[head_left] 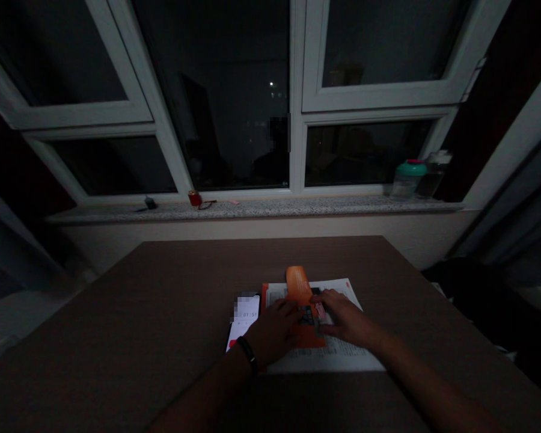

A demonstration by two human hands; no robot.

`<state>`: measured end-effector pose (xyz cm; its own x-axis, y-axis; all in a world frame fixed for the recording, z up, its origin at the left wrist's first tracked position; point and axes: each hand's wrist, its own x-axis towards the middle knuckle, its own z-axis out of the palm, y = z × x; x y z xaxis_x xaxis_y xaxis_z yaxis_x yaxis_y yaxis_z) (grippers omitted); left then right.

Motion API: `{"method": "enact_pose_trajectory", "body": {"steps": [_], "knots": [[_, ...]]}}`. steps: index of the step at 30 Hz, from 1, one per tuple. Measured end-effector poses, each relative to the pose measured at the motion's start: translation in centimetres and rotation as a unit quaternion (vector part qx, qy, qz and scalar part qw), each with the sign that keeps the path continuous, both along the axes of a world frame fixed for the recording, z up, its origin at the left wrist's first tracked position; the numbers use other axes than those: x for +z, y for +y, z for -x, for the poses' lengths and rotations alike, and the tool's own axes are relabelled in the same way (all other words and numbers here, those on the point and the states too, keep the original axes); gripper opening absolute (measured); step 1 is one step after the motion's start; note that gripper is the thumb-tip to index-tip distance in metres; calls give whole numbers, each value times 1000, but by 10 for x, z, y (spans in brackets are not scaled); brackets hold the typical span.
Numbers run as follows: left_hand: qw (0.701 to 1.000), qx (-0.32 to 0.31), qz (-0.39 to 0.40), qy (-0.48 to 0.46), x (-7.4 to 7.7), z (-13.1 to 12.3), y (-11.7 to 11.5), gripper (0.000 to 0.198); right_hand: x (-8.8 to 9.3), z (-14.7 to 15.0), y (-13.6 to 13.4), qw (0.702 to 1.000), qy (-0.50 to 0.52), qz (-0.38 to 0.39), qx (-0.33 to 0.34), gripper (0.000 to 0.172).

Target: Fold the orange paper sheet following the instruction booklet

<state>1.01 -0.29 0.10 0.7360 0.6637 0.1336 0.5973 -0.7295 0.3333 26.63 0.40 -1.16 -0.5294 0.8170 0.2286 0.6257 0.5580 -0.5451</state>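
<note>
My left hand [273, 332] lies flat on the orange folded card [299, 287], with a black band [247, 353] around the wrist. My right hand [345, 319] reaches in from the right, its fingertips on a small pale pink piece [320, 311] on the card; the grip is unclear. Under the card lies a white printed sheet [329, 356]. Next to my left hand, a phone [246, 316] shows a lit screen reading 01:51, its lower part close to the heel of that hand.
Everything rests on a brown wooden table [117, 325]. Beyond its far edge, a speckled stone windowsill [261, 210] holds a small red object [195, 198], a small dark object [151, 203], a green-lidded bottle [408, 179] and a clear bottle [433, 174].
</note>
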Motion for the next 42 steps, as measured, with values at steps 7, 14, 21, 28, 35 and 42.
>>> {"method": "enact_pose_trajectory", "body": {"steps": [7, 14, 21, 28, 35, 42], "knots": [[1000, 2, -4, 3, -1, 1, 0, 59, 7, -1, -5, 1000, -4, 14, 8, 61], [1000, 5, -12, 4, -4, 2, 1, 61, -5, 5, 2, 999, 8, -14, -45, 40], [1000, 6, -18, 13, -5, 1, 2, 61, -15, 12, 16, 994, 27, -32, -105, 30], [1000, 0, -17, 2, -1, 1, -1, 60, -16, 7, 15, 996, 24, -30, -81, 38], [1000, 3, -7, -12, 1, -2, -3, 55, -8, 7, 1, 998, -3, -15, -60, 50], [1000, 4, 5, -7, 3, -1, -3, 51, 5, 16, -12, 998, -18, 3, -66, 56]]}}
